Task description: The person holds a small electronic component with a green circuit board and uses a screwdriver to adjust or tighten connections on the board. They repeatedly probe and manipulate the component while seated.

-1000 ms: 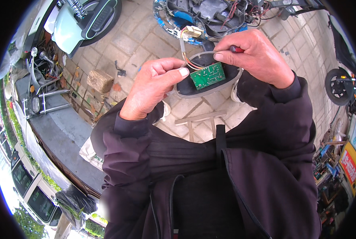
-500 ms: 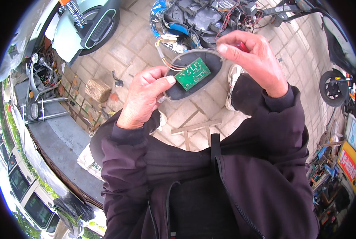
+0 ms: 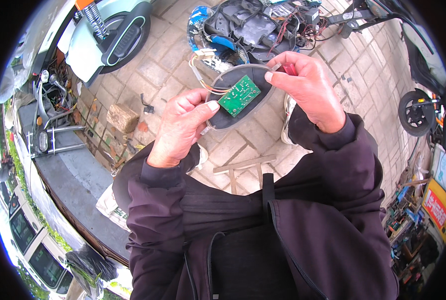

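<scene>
Shallow oval shell with dark inside and translucent grey rim: held up above the grey brick paving, in front of the knees, its open face turned up. Left end of the rim is pinched by the left hand, thumb laid on top, fingers tucked underneath. Upper right end of the rim is pinched between thumb and forefinger of the right hand. A small red object is also held among the right hand's fingers; its kind cannot be told.

Green rectangular circuit board with silvery solder dots: seen over the shell's dark inside, slanted, between the two hands. Its left corner is placed just beside the left thumb tip; whether contact is made cannot be told. Its upper right corner is set apart from the right thumb. Whether the board is seated in the shell or raised cannot be told.

Thin pale and brown wires are run from the board's left side, over the rim, up to a white plastic connector.

Beyond the shell, a blue-and-white patterned curved piece and a black hollowed plastic part are seen on the paving, red wires tangled alongside. To the left, a rough tan wooden block is noted.
</scene>
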`<state>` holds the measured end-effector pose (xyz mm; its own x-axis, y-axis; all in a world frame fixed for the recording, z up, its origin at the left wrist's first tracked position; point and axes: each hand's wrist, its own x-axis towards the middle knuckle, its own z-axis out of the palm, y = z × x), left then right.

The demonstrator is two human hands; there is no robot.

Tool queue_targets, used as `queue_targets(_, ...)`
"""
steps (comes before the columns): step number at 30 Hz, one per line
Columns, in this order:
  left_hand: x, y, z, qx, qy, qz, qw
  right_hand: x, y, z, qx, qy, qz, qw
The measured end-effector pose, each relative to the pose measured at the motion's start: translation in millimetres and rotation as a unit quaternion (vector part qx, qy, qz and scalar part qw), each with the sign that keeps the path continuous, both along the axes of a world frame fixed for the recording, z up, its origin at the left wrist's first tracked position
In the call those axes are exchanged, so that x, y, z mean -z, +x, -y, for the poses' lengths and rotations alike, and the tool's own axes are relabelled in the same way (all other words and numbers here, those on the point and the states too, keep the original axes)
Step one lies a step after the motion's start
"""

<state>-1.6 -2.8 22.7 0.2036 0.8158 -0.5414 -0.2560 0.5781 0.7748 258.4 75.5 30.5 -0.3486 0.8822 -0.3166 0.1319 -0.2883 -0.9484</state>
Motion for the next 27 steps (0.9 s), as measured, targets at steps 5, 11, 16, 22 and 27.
queue_targets(5,-5.1,3.3,0.2,-0.006,0.005,0.002,1.0,2.0,-0.3,-1.9,-0.004,-0.013,-0.012,1.0)
queue_targets(11,-3.5,4.6,0.3,-0.002,0.019,-0.004,1.0,-3.4,0.2,-0.5,0.015,-0.016,-0.009,1.0)
queue_targets(16,2.4,6.3,-0.3,-0.015,0.027,-0.001,1.0,-10.8,2.8,-2.9,0.009,-0.026,-0.016,1.0)
queue_targets(22,-0.1,3.8,0.3,-0.004,0.013,0.002,1.0,1.8,0.4,-2.5,0.028,-0.003,-0.013,1.0)
queue_targets(27,0.4,3.9,0.5,0.017,0.015,0.003,1.0,6.9,-3.8,-0.5,0.047,0.063,0.017,0.997)
